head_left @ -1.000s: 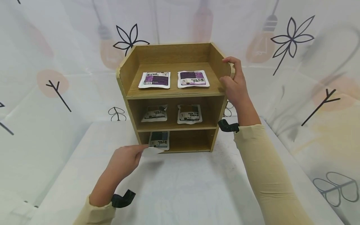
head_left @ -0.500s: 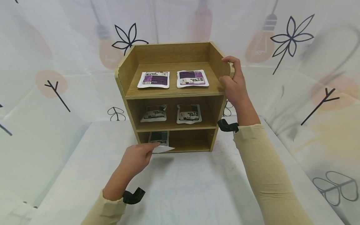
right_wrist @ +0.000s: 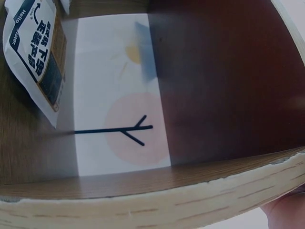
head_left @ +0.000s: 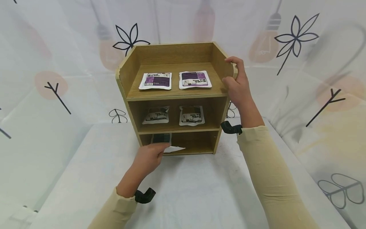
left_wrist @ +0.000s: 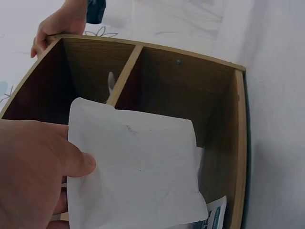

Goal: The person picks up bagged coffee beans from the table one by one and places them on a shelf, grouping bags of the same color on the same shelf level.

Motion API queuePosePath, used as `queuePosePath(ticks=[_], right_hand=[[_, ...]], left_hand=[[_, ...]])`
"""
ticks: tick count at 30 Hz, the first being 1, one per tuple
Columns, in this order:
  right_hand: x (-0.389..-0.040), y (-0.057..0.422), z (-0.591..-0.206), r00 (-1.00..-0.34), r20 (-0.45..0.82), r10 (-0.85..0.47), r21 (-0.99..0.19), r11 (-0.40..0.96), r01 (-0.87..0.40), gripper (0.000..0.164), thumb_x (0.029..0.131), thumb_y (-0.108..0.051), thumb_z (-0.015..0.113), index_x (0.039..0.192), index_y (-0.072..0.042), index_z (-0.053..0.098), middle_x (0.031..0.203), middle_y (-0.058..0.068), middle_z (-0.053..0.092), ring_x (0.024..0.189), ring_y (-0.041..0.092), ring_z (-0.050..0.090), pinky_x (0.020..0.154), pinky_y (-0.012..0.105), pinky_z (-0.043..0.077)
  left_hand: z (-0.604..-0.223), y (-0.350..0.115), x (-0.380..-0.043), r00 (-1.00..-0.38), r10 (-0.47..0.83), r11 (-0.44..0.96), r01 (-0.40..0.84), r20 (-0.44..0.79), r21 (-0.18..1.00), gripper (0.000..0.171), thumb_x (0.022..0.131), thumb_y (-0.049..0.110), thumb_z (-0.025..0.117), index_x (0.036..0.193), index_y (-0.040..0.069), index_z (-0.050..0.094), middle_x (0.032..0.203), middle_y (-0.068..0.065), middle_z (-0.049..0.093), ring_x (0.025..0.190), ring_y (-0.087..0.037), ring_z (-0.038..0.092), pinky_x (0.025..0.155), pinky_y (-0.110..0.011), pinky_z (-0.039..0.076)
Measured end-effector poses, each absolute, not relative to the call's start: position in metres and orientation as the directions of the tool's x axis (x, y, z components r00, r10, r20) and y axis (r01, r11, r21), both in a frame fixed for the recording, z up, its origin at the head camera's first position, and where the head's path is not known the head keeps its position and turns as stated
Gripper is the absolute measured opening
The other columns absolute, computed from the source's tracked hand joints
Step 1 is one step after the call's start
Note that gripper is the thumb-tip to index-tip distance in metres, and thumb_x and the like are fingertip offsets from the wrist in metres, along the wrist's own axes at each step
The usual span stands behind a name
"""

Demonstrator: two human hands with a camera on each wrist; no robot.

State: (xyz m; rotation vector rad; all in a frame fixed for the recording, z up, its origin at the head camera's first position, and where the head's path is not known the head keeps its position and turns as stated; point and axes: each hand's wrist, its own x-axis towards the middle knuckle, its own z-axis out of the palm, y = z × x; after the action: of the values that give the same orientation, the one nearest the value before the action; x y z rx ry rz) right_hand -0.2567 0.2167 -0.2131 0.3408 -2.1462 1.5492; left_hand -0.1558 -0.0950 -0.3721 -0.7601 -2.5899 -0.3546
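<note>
My left hand (head_left: 151, 156) pinches a flat white packet (left_wrist: 133, 167) by its edge, the thumb lying on its plain face. This packet is held tilted just before the bottom compartment of a small wooden shelf (head_left: 174, 57). Inside that compartment, at the left, lies a dark-labelled packet (head_left: 161, 138), partly hidden behind my left hand. My right hand (head_left: 238, 79) grips the shelf's right side panel near the top, thumb on the front side. Its fingertips curl over the upper edge.
On the top board lie two purple-labelled packets (head_left: 155, 81). Two brown-labelled packets (head_left: 191, 115) lean in the middle compartment. The shelf stands on a white-covered table (head_left: 194, 190), against a patterned backdrop (head_left: 177, 22).
My left hand has moved right and slightly up along the front of the bottom compartment, carrying the white packet. My right hand keeps its grip on the side panel.
</note>
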Motion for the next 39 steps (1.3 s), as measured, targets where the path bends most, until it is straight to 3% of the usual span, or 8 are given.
queuePosePath(ticks=[5,11,21,39], right_hand=[[-0.256,0.217,-0.213,-0.863,0.500,0.074,-0.826,0.338,-0.450,0.056,0.087,-0.007,0.039,0.130,-0.042,0.040,0.146,0.001,0.033,0.125,0.022,0.040,0.099,0.045,0.038],[-0.257,0.217,-0.213,-0.862,0.502,0.069,-0.823,0.343,-0.452,0.056,0.087,-0.007,0.038,0.131,-0.040,0.040,0.146,0.000,0.033,0.124,0.021,0.041,0.099,0.045,0.038],[-0.256,0.217,-0.213,-0.855,0.514,0.069,-0.818,0.339,-0.464,0.056,0.086,-0.006,0.038,0.131,-0.039,0.040,0.145,0.001,0.033,0.123,0.021,0.041,0.098,0.044,0.039],[-0.257,0.217,-0.214,-0.854,0.516,0.066,-0.818,0.334,-0.469,0.056,0.087,-0.006,0.038,0.131,-0.040,0.040,0.145,0.000,0.033,0.123,0.022,0.041,0.098,0.044,0.038]], left_hand=[[-0.379,-0.086,-0.163,-0.747,0.471,0.814,0.573,0.469,0.096,0.036,0.088,0.005,0.065,0.118,0.023,0.071,0.106,0.005,0.075,0.093,-0.014,0.072,0.066,-0.031,0.059],[-0.387,-0.077,-0.170,-0.742,0.493,0.806,0.586,0.454,0.084,0.036,0.089,0.005,0.063,0.121,0.022,0.070,0.105,0.005,0.075,0.093,-0.013,0.072,0.072,-0.032,0.060],[-0.396,-0.060,-0.180,-0.666,0.536,0.775,0.631,0.518,0.010,0.035,0.086,0.001,0.065,0.114,0.021,0.072,0.101,0.005,0.076,0.088,-0.012,0.072,0.064,-0.028,0.059],[-0.415,-0.034,-0.187,-0.737,0.569,0.786,0.618,0.366,0.022,0.014,0.092,0.018,0.064,0.100,0.024,0.074,0.099,0.008,0.075,0.084,-0.012,0.072,0.061,-0.029,0.058]])
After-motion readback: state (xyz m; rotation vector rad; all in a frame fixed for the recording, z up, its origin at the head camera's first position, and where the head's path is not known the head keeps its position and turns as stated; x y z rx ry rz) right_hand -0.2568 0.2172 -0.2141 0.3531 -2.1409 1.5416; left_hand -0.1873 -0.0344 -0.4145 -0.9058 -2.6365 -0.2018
